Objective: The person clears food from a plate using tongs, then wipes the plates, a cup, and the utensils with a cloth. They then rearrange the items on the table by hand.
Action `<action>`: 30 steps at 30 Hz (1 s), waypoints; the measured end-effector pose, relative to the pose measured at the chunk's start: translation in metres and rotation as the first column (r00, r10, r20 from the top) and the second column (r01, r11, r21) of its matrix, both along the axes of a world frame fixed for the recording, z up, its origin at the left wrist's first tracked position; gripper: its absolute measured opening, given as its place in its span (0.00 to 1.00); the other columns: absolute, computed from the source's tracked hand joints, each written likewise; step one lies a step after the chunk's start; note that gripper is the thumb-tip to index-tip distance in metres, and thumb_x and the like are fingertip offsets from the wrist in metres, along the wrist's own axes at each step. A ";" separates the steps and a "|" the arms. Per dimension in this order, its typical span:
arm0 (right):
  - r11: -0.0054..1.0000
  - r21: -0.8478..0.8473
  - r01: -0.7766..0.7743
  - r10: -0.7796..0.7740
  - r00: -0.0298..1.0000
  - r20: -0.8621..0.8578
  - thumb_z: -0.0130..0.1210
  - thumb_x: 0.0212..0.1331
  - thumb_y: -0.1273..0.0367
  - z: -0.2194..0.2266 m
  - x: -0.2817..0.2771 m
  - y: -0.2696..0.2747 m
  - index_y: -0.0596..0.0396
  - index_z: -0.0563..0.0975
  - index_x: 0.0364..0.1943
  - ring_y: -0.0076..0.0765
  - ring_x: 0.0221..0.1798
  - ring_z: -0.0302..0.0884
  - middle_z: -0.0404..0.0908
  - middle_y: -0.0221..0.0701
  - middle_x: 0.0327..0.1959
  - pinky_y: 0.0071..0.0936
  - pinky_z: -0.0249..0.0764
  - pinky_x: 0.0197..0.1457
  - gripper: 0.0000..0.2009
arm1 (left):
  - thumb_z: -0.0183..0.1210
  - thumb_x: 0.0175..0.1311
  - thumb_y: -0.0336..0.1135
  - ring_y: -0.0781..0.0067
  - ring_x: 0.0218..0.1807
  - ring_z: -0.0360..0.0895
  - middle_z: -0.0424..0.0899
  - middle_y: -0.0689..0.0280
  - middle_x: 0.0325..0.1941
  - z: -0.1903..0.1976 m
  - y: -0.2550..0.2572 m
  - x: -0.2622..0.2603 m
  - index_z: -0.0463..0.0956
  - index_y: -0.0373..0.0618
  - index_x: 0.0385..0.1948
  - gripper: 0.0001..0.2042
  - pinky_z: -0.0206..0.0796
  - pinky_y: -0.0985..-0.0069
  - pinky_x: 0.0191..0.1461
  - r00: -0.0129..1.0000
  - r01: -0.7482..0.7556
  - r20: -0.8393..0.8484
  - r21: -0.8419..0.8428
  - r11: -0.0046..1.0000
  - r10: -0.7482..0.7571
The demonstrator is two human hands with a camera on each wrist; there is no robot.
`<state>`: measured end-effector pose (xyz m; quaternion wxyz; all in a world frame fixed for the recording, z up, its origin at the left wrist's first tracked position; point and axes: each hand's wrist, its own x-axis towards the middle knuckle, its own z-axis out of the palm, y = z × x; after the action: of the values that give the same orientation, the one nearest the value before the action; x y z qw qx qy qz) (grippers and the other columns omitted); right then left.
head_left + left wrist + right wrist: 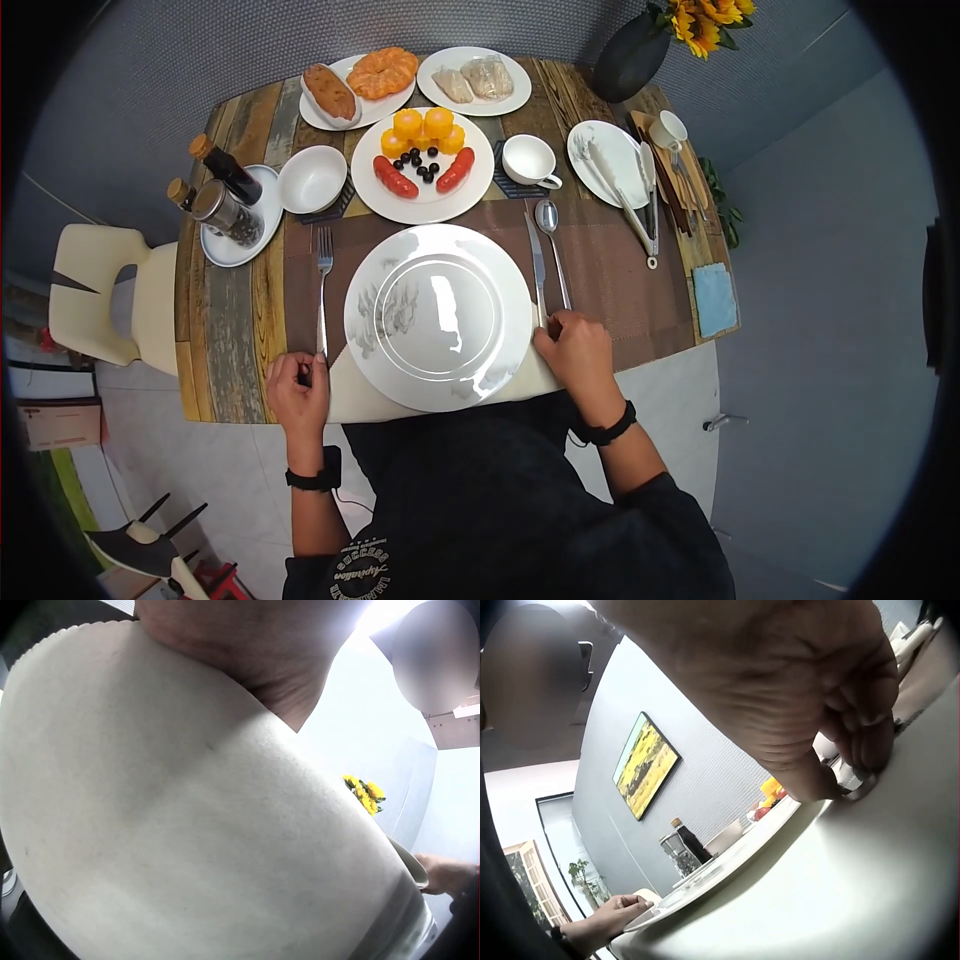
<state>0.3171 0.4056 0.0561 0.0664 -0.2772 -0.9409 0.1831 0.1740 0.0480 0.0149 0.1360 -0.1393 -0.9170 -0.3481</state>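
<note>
My left hand point(298, 392) rests at the table's front edge, left of a large white plate point(470, 385), with loosely curled fingers. Its thumb lies right at the lower end of a fork point(324, 265). On the plate's other side, my right hand point(580, 358) rests with bent fingers at the handle ends of a knife point(537, 268) and a spoon point(556, 255). In the right wrist view a metal handle end point(861, 787) shows between thumb and fingers; I cannot tell whether they pinch it. Cream cloth point(345, 398) lies under the plate and fills most of the left wrist view.
Behind the plate stand a plate of sausages and corn point(375, 200), a bowl point(310, 180) and a cup point(528, 160). Seasoning bottles point(235, 215) are left; tongs point(625, 205) and a blue cloth point(714, 300) right. Bread point(385, 72) and a vase point(632, 55) stand farther back.
</note>
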 end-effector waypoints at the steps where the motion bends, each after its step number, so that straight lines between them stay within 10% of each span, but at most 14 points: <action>1: 1.000 0.001 0.003 -0.003 1.000 -0.001 0.66 0.51 0.64 0.002 -0.003 0.001 0.61 0.82 0.30 0.55 0.32 0.84 0.84 0.45 0.28 0.47 0.80 0.38 0.12 | 0.68 0.58 0.30 0.61 0.31 0.71 0.74 0.63 0.24 0.000 0.000 0.000 0.77 0.42 0.24 0.08 0.63 0.65 0.37 1.000 0.001 0.000 0.001 1.000 -0.001; 30: 1.000 -0.028 -0.002 -0.005 0.971 -0.241 0.66 0.54 0.68 -0.015 -0.004 -0.002 0.64 0.84 0.37 0.53 0.33 0.84 0.84 0.46 0.33 0.43 0.80 0.40 0.12 | 0.68 0.59 0.32 0.61 0.32 0.71 0.73 0.63 0.24 0.001 0.001 0.000 0.76 0.42 0.23 0.09 0.63 0.65 0.38 1.000 -0.009 0.010 -0.012 1.000 0.009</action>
<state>0.3132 0.4037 0.0409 0.1764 -0.2546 -0.9230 0.2285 0.1744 0.0485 0.0158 0.1323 -0.1342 -0.9203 -0.3427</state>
